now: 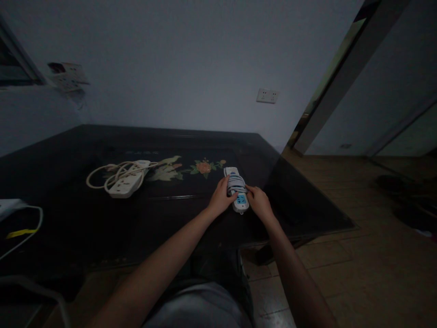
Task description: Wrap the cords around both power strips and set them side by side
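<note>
Checked on dark table (61, 182), near its right front corner: strip (239, 199), white body with a blue socket face at the 6 o'clock end. Laid flat, long axis running 12 to 6 with a slight lean toward 11 and 5. Wound crosswise about the middle with its own cord (235, 183), turns tight and side by side.

Flanked by both hands, neither clearly nearer. Left hand (221, 197) at 9 o'clock of strip, fingers curled together along the left edge, thumb laid over the wound turns; clamped on it. Right hand (259, 203) at 3 to 4 o'clock of strip, fingers bunched and closed against the right edge beside the blue face; gripping there as well, though fingertips too dim to separate. From left fingers, then, strip at 3 o'clock; from right fingers, at 9 to 10 o'clock. Both touching, no gap seen.

Also noted: second strip (125, 186), cream, well apart at 9 o'clock, with loose loops of cable trailing toward 9. Flower inlay (204, 166) in the tabletop just beyond strip, at 11 o'clock. Wall socket (267, 95) high at 12 to 1 o'clock. Wooden floor (358, 255) at 3 o'clock.

Brands, labels, writing: none legible. Nothing readable on the blue face or on either body; light too poor.
</note>
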Action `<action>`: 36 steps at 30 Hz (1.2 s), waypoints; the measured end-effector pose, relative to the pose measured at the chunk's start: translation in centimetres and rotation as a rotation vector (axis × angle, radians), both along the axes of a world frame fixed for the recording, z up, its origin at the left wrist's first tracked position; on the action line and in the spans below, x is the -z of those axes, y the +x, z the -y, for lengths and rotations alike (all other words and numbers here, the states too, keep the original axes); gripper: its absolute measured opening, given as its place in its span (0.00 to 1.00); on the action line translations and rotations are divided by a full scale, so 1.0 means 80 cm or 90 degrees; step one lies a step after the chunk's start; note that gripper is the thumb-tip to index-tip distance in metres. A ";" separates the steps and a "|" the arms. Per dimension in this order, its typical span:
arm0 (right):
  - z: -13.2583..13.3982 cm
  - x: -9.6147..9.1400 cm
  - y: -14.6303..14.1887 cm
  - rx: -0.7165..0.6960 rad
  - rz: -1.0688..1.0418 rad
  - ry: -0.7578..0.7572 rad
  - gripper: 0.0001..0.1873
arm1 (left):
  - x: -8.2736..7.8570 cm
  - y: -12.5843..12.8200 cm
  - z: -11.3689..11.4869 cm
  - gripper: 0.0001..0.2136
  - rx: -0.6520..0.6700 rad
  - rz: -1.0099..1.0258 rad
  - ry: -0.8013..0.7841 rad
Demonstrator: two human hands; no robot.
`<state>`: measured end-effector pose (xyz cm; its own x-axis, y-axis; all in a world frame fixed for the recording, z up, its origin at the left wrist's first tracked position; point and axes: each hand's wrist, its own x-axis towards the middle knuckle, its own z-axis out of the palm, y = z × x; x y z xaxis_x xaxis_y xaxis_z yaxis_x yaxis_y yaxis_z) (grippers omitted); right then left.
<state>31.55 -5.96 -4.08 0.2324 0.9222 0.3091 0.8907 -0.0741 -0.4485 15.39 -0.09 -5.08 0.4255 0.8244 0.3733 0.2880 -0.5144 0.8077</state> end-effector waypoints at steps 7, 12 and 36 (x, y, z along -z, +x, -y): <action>-0.009 0.007 0.005 0.002 -0.029 0.007 0.20 | -0.004 0.005 0.000 0.34 0.001 0.018 0.003; -0.013 0.013 0.005 0.017 -0.066 0.034 0.22 | -0.001 0.016 0.004 0.35 -0.012 0.021 0.002; 0.010 0.000 0.005 -0.014 -0.225 0.225 0.21 | 0.006 0.006 -0.005 0.36 -0.002 0.024 0.008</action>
<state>31.98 -6.79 -4.08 0.3603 0.7810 0.5102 0.6799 0.1546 -0.7168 15.91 0.27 -5.53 0.4090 0.8205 0.3995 0.2587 -0.5240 0.8115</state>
